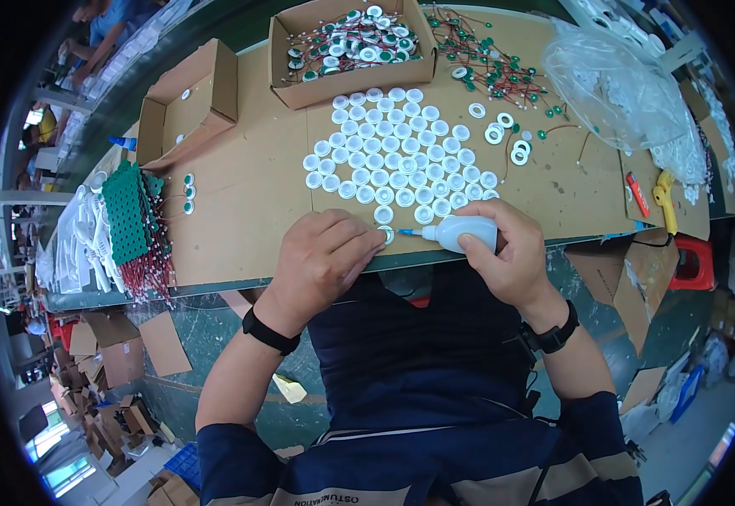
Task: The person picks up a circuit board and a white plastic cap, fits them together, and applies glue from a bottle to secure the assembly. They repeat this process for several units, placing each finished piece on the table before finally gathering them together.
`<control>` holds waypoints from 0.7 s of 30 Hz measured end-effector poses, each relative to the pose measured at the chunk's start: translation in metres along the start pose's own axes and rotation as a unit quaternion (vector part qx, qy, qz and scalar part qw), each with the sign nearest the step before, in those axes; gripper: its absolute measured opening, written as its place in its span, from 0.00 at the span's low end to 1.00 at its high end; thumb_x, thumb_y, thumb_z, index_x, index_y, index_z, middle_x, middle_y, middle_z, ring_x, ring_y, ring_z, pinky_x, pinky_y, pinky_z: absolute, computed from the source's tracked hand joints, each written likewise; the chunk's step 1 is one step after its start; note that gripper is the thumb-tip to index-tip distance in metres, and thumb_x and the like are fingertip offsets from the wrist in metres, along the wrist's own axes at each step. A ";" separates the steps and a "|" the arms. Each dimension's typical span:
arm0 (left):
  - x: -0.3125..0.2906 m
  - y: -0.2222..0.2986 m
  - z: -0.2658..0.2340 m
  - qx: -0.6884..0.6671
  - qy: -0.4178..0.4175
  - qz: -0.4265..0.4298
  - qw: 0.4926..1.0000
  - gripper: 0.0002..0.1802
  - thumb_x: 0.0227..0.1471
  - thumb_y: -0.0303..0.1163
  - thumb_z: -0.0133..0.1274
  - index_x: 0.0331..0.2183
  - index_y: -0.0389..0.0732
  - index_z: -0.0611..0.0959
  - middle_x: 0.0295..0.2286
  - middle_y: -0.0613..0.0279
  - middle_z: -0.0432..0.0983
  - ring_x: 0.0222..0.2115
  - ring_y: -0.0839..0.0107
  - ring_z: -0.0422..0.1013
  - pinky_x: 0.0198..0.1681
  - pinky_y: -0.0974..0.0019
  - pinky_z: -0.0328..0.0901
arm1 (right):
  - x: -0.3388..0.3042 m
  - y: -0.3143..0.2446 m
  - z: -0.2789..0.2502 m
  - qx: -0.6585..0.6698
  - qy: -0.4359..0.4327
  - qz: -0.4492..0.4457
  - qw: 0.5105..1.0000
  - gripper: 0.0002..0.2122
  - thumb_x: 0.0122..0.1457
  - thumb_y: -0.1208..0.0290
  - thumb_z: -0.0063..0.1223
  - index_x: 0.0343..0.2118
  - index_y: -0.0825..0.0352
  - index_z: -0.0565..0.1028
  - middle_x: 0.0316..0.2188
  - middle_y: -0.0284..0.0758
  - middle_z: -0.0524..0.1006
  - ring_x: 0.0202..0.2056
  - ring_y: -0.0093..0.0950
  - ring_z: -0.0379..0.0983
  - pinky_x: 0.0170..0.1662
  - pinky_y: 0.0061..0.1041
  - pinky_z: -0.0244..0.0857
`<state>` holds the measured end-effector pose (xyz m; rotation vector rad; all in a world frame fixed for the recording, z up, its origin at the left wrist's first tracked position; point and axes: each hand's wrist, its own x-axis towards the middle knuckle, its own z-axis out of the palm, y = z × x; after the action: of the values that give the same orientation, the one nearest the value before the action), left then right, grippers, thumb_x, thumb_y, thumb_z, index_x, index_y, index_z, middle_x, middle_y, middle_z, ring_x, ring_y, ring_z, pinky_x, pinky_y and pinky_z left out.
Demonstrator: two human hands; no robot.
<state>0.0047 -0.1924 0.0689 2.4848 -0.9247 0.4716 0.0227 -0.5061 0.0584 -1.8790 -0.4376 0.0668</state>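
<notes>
My right hand (502,249) is wrapped round a small white squeeze bottle (466,234) with a thin blue nozzle (410,232). The nozzle points left, its tip close to a small white ring-shaped part (387,234) at the table's near edge. My left hand (327,253) is closed with its fingertips at that part, holding it at the rim. Just beyond, many round white caps (393,160) lie close together on the cardboard-covered table (249,202).
An open box (351,84) of white discs with green boards and red wires stands behind the caps. Loose wired boards (502,72) and a plastic bag (621,93) lie far right; a yellow glue gun (664,202) is nearer. Left are another box (216,84) and stacked green boards (127,211).
</notes>
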 end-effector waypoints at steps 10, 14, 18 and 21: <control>0.002 0.003 -0.002 -0.009 -0.002 -0.016 1.000 0.12 0.51 0.25 0.76 0.39 0.44 0.93 0.34 0.63 0.87 0.38 0.60 0.84 0.42 0.57 0.79 | 0.002 0.000 0.001 -0.029 0.004 -0.027 0.999 0.15 0.64 0.75 0.67 0.52 0.73 0.84 0.42 0.39 0.87 0.38 0.24 0.83 0.42 0.24 0.75; 0.003 0.003 -0.002 -0.011 0.003 -0.015 1.000 0.12 0.51 0.25 0.76 0.39 0.44 0.93 0.34 0.63 0.87 0.38 0.60 0.84 0.42 0.57 0.79 | 0.001 0.000 0.000 -0.015 0.007 -0.019 1.000 0.15 0.64 0.75 0.67 0.52 0.73 0.84 0.42 0.39 0.87 0.39 0.25 0.83 0.43 0.25 0.76; 0.000 0.001 0.000 -0.007 0.004 -0.007 1.000 0.12 0.53 0.27 0.74 0.41 0.46 0.92 0.36 0.66 0.86 0.39 0.63 0.83 0.39 0.58 0.75 | -0.001 0.002 -0.003 0.017 0.005 0.002 1.000 0.15 0.64 0.74 0.67 0.52 0.73 0.83 0.42 0.39 0.87 0.40 0.26 0.84 0.44 0.25 0.76; 0.001 0.001 0.001 -0.005 0.011 -0.009 1.000 0.12 0.53 0.27 0.74 0.40 0.45 0.92 0.36 0.66 0.86 0.39 0.63 0.83 0.39 0.58 0.75 | -0.002 0.002 -0.004 0.024 0.000 0.003 1.000 0.15 0.64 0.74 0.67 0.52 0.73 0.83 0.42 0.39 0.87 0.40 0.27 0.84 0.44 0.26 0.76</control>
<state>0.0050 -0.1946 0.0691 2.4727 -0.8919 0.4870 0.0220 -0.5107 0.0575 -1.8326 -0.4273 0.0803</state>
